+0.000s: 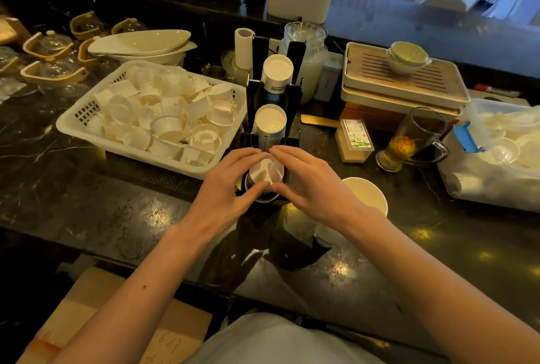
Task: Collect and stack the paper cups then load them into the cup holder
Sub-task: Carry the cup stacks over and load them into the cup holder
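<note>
Both forearms reach in from the near edge, and the left hand point(226, 185) and right hand point(309, 185) meet around a stack of paper cups point(266, 172) sitting base-up in the nearest slot of the black cup holder point(293, 59). Fingers curl loosely round the stack from either side, fingertips nearly touching beyond it, likely steadying it so it seats straight. Beyond the hands, two further slots already carry upturned stacks. Just right of the right hand stands a loose paper cup point(366, 194), mouth up. Left of the left hand, a white basket point(70, 124) holds small white tubs.
</note>
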Tool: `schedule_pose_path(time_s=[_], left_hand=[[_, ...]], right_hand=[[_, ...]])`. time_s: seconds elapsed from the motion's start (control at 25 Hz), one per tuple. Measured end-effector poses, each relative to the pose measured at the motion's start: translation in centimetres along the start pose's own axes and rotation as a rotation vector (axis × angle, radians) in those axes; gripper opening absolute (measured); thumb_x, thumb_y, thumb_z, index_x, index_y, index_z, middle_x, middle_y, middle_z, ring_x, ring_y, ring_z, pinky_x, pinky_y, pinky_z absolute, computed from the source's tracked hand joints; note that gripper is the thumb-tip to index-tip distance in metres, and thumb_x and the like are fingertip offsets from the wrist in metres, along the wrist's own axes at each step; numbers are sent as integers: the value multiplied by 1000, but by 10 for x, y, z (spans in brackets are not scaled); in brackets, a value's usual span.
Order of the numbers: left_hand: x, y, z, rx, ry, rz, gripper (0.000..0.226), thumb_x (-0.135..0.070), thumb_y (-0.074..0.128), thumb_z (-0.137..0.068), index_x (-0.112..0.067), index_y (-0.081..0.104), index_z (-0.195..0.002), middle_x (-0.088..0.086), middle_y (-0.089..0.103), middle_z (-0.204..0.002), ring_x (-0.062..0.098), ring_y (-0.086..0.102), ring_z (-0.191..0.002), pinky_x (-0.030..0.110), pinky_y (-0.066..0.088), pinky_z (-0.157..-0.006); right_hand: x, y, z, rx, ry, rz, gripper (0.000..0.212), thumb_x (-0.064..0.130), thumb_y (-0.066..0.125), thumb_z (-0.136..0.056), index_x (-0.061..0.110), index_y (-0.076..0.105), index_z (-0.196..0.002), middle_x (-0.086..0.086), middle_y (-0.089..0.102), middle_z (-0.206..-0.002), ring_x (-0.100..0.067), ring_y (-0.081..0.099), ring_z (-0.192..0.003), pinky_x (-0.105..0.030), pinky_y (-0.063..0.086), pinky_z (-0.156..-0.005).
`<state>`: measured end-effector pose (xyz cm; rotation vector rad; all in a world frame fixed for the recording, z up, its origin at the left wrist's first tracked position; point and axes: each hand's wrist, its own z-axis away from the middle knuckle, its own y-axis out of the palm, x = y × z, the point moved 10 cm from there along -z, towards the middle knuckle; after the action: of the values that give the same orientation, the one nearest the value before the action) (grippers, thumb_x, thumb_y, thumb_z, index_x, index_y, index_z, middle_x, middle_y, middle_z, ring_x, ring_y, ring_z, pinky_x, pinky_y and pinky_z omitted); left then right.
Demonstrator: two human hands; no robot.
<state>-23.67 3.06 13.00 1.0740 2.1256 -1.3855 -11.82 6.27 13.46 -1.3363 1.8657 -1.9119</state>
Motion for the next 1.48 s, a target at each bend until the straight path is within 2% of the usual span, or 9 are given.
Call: schedule_pose_path(time_s=[0.16,0.28,0.56,0.72,0.84,0.96,1.08,1.28,1.48], left_hand=[[-42,6,2,-104,44,78,38,-12,74,-86,-9,65,-122,3,61,-125,12,58,-120,25,45,-103],[-59,50,5,38,-25,241,41,-15,74,-86,-12,62,-124,-3,63,-117,9,62,-111,28,53,-95],[-59,137,22,225,-190,341,87,-36,83,-74,-30,34,-145,-9,40,-146,10,41,-138,35,39,-113],[-31,164,36,323,-391,378,94,-34,80,-78,-37,23,-152,-15,35,-154,1,33,-142,38,33,-118],[-25,170,41,334,-411,412,85,-18,77,-84,-35,28,-151,-15,46,-147,-2,42,-136,37,40,-114],[-26,165,37,295,-415,429,80,-24,77,-83,-34,32,-149,-16,51,-142,-2,48,-131,38,45,-110],[-37,149,25,284,-368,414,85,-39,75,-81,-38,27,-150,-16,49,-144,1,50,-129,38,49,-105],[-67,103,-7,223,-190,316,95,-39,66,-86,-38,0,-155,-37,37,-133,-11,54,-115,11,47,-93],[-79,50,-26,138,-95,252,85,-40,61,-91,-39,6,-156,-13,47,-128,9,57,-107,14,50,-87]], right_hand=[[-22,-49,32,-221,56,-79,51,22,66,-91,15,49,-139,2,53,-140,-8,46,-131,-25,39,-109],[-65,-73,74,-405,186,-175,44,15,66,-91,16,54,-134,8,57,-130,-2,51,-125,-30,45,-105],[-142,-28,151,-234,499,-657,66,38,70,-86,27,41,-144,6,50,-143,-5,47,-132,-44,42,-110],[-144,13,165,-68,493,-663,80,40,74,-82,31,31,-149,13,46,-145,-6,44,-135,-45,39,-112],[-142,18,163,-95,490,-653,76,25,73,-85,30,31,-148,18,49,-140,0,47,-130,-37,42,-110],[-140,8,155,-135,461,-607,72,28,73,-85,29,35,-147,15,53,-137,-1,51,-126,-39,45,-107],[-131,-12,144,-175,386,-559,72,34,70,-86,24,34,-148,9,55,-138,-5,51,-127,-43,47,-104],[-98,-61,112,-266,244,-619,62,40,57,-92,22,34,-146,3,56,-133,-10,57,-121,-36,52,-97],[-70,-98,75,-338,151,-650,63,29,49,-95,16,23,-152,4,47,-138,1,57,-116,-28,56,-84]])
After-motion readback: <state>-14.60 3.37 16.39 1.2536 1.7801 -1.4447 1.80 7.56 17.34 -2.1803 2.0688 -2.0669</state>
